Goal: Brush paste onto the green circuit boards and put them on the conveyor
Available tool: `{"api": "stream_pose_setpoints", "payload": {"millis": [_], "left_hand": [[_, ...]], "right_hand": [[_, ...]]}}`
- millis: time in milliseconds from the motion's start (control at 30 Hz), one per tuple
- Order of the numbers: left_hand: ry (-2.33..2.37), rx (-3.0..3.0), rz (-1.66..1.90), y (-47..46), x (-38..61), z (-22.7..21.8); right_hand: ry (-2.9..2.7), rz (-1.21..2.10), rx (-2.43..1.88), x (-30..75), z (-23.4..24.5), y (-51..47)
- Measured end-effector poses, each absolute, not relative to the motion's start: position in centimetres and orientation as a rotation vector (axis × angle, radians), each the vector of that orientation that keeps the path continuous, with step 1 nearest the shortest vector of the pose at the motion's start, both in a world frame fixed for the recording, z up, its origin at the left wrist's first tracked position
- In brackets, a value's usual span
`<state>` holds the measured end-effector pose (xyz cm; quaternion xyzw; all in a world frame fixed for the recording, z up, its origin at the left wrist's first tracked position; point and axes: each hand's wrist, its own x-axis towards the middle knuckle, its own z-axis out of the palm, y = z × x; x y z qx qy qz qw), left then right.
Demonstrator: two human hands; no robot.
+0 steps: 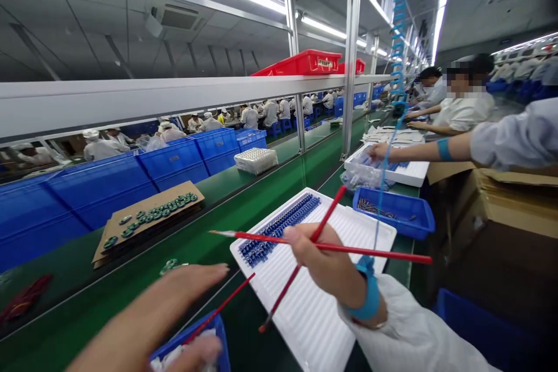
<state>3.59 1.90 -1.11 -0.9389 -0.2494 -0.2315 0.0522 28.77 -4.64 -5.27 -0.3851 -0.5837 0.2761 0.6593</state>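
Right hand [322, 261] pinches two crossed red sticks [261, 238] over white tray [305, 314]; left hand [148, 314] open, fingers spread, above blue bin [220, 337] at 7 o'clock

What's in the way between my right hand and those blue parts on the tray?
Nothing visible blocks it. The right hand is over the white tray, beside the rows of blue parts; only the red sticks it holds span that gap.
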Motion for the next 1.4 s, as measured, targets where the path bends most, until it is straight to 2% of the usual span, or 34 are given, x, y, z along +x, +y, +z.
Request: {"api": "stream_pose_setpoints", "payload": {"millis": [100, 367, 533, 667, 833, 1033, 1133, 1300, 1400], "left_hand": [[-0.562, -3.027, -0.817, -2.1, 8.3, -2.3], [-1.405, -3.717, -0.678, -4.6, 13.5, -3.9], [-1.45, -3.605, -0.5, -4.5, 13.6, -3.2], [-1.227, -3.333, -0.331, -4.0, 13.4, -2.7], [-0.78, -2.416, -0.66, -4.0, 13.0, -3.5], [-0.675, -2.104, -0.946, -3.5, 13.1, -4.8], [-0.653, -2.11, -0.971, -2.7, 13.5, -5.0], [-0.839, -2.497, -0.893, -1.6, 14.0, -3.9], [-1.021, -2.806, -0.869, -0.8, 13.7, -3.0]], "right_hand": [[-1.462, 0.639, -0.798, 26.5, -3.9, -5.6], [-1.549, 0.728, -0.843, 26.8, -4.0, -8.1], [-1.506, 0.913, -0.751, 28.1, -4.5, -7.9], [-1.404, 0.764, -0.863, 28.2, -4.4, -7.5], [-1.449, 0.624, -0.948, 27.9, -4.7, -6.9], [-1.474, 0.559, -0.931, 26.6, -4.6, -6.6], [-1.518, 0.551, -0.952, 26.2, -4.4, -6.3], [-1.597, 0.571, -1.027, 26.8, -4.1, -5.3], [-1.51, 0.98, -0.929, 27.7, -4.0, -4.5]]}}
